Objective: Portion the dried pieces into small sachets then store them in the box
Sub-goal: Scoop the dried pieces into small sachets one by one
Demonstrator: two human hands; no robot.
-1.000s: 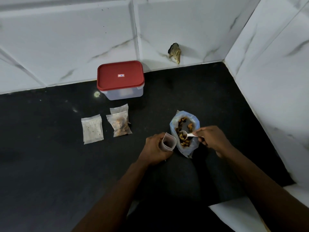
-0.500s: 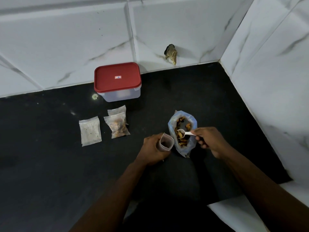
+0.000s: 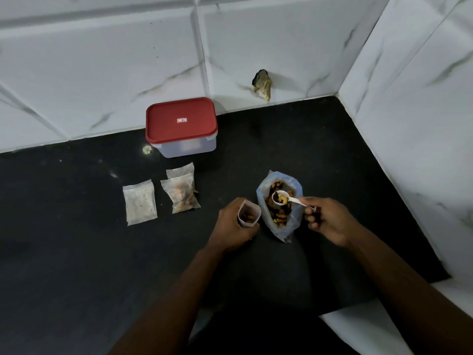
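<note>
My left hand grips a small clear sachet, held upright with its mouth open and a few dried pieces inside. My right hand pinches the handle of a white plastic spoon; its bowl carries dark pieces and hovers over the open blue-tinted bag of dried pieces, just right of the sachet. A filled sachet lies on another sachet, and a flat sachet lies to their left. The box, red lid closed, stands at the back.
All of this sits on a black counter in a corner of white marble-look tiled walls. A dark lump is stuck to the back wall. The counter's front edge shows at lower right.
The spoon has risen out of the bag with pieces in its bowl and moved slightly toward the bag's far side. My left hand and its sachet have stayed put.
</note>
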